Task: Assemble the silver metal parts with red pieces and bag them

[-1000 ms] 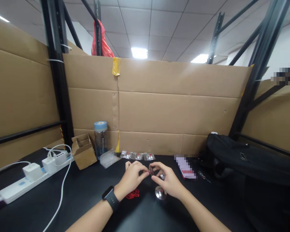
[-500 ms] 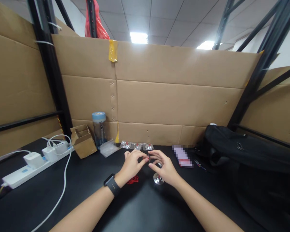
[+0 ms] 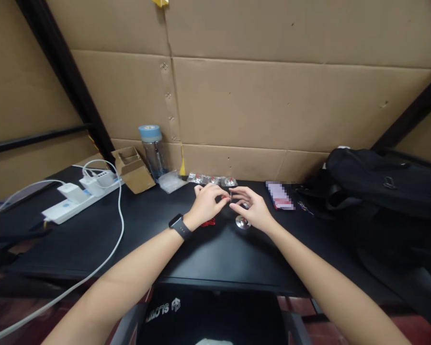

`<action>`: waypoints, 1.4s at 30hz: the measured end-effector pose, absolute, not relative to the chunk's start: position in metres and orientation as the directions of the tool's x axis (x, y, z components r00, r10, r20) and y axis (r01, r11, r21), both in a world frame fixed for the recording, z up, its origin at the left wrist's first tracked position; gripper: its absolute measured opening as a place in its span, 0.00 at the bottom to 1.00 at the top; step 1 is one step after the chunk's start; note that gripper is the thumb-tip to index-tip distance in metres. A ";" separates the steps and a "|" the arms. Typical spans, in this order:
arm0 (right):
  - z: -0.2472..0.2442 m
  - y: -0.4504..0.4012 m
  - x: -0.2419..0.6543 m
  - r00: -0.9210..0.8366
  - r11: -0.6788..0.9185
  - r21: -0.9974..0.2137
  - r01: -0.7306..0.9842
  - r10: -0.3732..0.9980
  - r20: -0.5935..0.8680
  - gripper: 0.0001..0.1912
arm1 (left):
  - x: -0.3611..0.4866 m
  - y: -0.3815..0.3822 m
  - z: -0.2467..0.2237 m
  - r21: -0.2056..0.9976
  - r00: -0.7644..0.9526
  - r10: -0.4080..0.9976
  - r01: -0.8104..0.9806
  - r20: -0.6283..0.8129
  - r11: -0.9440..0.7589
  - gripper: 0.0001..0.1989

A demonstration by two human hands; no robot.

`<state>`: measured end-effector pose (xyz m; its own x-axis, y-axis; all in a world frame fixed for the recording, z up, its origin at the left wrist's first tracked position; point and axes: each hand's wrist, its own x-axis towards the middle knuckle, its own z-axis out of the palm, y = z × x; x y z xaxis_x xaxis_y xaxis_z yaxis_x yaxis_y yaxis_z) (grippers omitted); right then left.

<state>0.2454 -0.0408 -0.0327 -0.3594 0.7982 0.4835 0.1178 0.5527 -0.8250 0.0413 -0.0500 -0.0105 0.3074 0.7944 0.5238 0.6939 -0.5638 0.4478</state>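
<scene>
Both my hands meet above the middle of the black table. The thumb and fingertips of my left hand (image 3: 210, 205) are pinched on a small red item. Facing it, my right hand (image 3: 253, 208) curls its thumb and fingers around the edges of a thin small disc, seen edge-on (image 3: 231, 197). A shiny round metal piece with a red centre (image 3: 243, 222) lies under my right hand, and part of another shiny piece shows behind its fingers. Red cord or bands (image 3: 209, 222) lie below my left hand, partly covered by it.
Several bagged metal discs (image 3: 212, 180) lie along the back. Left of them are a clear plastic bag (image 3: 171, 181), a bottle (image 3: 153, 151), an open cardboard box (image 3: 133, 171) and a power strip (image 3: 62, 211) with a white cable. A blurred-out phone-like item (image 3: 280, 195) and black backpack (image 3: 377, 191) are right.
The view has tilted downward, so the table's front edge and my lap now show. Both hands keep nearly the same pose around the small item.
</scene>
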 end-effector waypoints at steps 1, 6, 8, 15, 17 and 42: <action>-0.033 -0.041 0.245 -0.362 0.545 -0.830 0.114 0.801 0.476 0.23 | 0.041 -0.050 -0.011 0.437 0.310 0.792 0.700 0.527 -0.565 0.07; -0.033 -0.044 0.243 -0.355 0.526 -0.846 0.088 0.810 0.467 0.20 | 0.041 -0.053 -0.011 0.391 0.331 0.768 0.710 0.548 -0.586 0.08; -0.034 -0.044 0.243 -0.353 0.523 -0.848 0.082 0.811 0.467 0.21 | 0.042 -0.053 -0.012 0.380 0.342 0.758 0.705 0.556 -0.598 0.08; -0.036 -0.041 0.244 -0.372 0.489 -0.872 0.015 0.812 0.449 0.23 | 0.044 -0.054 -0.013 0.377 0.336 0.767 0.719 0.547 -0.584 0.08; -0.036 -0.042 0.243 -0.365 0.487 -0.873 0.008 0.815 0.451 0.23 | 0.044 -0.054 -0.013 0.379 0.336 0.773 0.722 0.539 -0.579 0.09; -0.043 -0.036 0.246 -0.338 0.425 -0.893 0.149 0.870 0.358 0.14 | 0.043 -0.050 -0.012 0.357 0.351 0.760 0.723 0.547 -0.592 0.08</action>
